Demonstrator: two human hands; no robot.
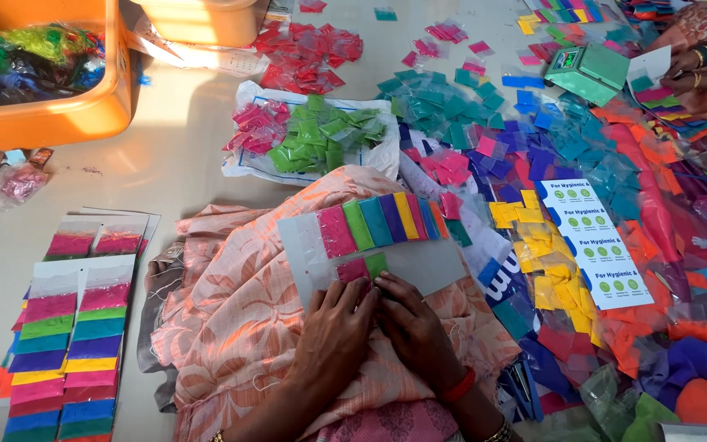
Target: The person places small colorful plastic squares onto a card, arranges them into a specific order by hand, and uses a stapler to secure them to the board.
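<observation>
- The white card (419, 263) is lying across the person's lap, on peach patterned cloth (239, 295), which is serving as a steady work surface.
- A row of small colour-powder packets (386, 221) is running along the card's far edge, overlapping so each colour is showing.
- A second row is starting nearer: a pink packet (352, 269) and a green packet (376, 263) are sitting side by side at the card's near edge.
- The left hand (333, 331) is resting fingers-down, pressing the pink packet flat against the card, not curling around anything.
- The right hand (415, 327) is pressing its fingertips beside the green packet in the same way, pinning the card.
- Finished cards (67, 352) are lying stacked on the floor at the left.
- Loose packets (583, 147) are spreading in colour-sorted heaps to the right and far side, within easy reach.
- Another person's hands (685, 69) are working at the far right.
</observation>
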